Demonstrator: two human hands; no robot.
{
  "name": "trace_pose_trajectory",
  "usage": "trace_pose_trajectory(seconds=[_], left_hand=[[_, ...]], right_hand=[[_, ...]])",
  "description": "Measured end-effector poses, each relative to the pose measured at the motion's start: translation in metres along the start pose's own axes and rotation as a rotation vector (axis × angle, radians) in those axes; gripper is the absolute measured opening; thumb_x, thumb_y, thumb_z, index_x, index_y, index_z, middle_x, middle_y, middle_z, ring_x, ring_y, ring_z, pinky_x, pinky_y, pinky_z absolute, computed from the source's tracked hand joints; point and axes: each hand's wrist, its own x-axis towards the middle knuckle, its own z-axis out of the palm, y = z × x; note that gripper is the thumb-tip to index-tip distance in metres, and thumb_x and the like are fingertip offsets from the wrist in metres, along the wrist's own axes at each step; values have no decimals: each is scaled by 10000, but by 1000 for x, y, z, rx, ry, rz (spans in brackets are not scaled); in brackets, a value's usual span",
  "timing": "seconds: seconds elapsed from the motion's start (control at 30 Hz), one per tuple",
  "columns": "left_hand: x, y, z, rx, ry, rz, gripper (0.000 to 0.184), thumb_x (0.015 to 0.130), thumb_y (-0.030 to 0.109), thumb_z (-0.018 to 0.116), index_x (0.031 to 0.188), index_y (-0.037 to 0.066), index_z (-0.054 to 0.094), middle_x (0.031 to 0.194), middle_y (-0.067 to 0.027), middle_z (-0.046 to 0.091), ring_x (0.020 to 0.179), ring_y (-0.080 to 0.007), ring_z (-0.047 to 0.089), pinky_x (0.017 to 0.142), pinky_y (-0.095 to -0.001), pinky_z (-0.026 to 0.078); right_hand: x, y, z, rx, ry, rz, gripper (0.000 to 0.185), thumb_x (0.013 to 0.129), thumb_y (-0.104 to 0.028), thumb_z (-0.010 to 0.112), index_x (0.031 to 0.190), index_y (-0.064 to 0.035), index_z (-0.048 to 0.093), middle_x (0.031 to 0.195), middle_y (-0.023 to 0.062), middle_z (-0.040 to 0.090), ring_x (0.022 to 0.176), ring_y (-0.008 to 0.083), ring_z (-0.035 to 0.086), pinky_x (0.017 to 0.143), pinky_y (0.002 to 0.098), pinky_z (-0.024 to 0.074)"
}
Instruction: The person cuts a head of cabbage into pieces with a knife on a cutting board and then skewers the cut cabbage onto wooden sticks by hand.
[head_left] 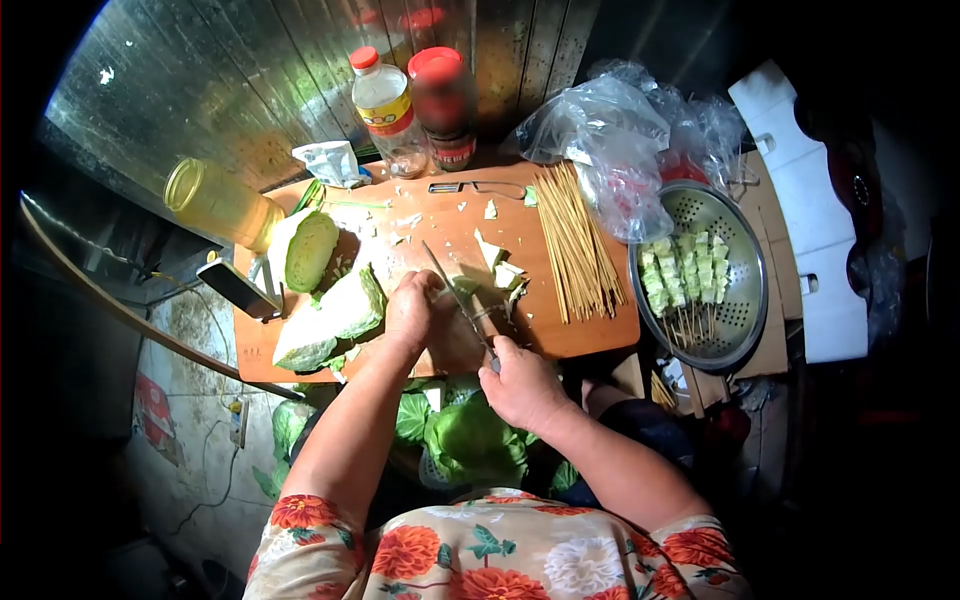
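My right hand (522,384) is wrapped round the handle of a knife (455,298), whose blade slants up and left over the orange-brown board (480,215). Left of the blade, my left hand (412,308) has its fingers bent and pressed together; what lies under them is too hidden to name. Pale green cabbage pieces (497,262) lie just beyond the blade. Two larger cut cabbage portions, one upright (303,250) and one lying lower (335,318), rest at the board's left.
Wooden skewers (577,245) lie at the board's right, beside a metal colander (755,290) holding skewered cabbage (688,270). Behind stand a plastic bottle (385,112), a red-lidded jar (443,105) and plastic bags (610,130). A peeler (478,189), phone (238,290) and yellowish jar (222,205) are also there.
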Motion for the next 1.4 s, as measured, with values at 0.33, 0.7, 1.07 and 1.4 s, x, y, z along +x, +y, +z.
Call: trace_pose_trajectory(seconds=[0.33, 0.7, 1.07, 1.4], left_hand=[[-1, -4, 0, -4, -13, 27, 207, 745, 170, 694, 920, 69, 646, 917, -136, 608, 835, -334, 623, 751, -395, 506], [1, -15, 9, -77, -13, -14, 207, 731, 140, 667, 927, 74, 662, 920, -138, 608, 843, -341, 623, 743, -408, 506], [-12, -29, 7, -172, -5, -32, 223, 698, 42, 720, 910, 69, 659, 853, -117, 625, 744, -261, 616, 690, -350, 510], [-16, -37, 9, -53, 36, 20, 174, 705, 31, 713, 875, 28, 676, 817, -102, 629, 782, -193, 634, 714, -300, 509]], right_hand=[[-2, -4, -8, -5, -83, 31, 313, 857, -185, 532, 1056, 53, 495, 900, 289, 622, 897, 445, 597, 818, 485, 465], [28, -3, -3, -116, -188, 123, 315, 829, -84, 467, 1099, 73, 507, 947, 319, 618, 969, 429, 609, 865, 479, 474], [24, 11, 11, -4, -7, 77, 260, 867, -210, 522, 1002, 12, 533, 913, 251, 638, 890, 420, 609, 818, 490, 466], [0, -6, 4, -71, -151, 51, 320, 838, -160, 463, 1083, 28, 546, 886, 265, 644, 857, 417, 625, 798, 475, 491]])
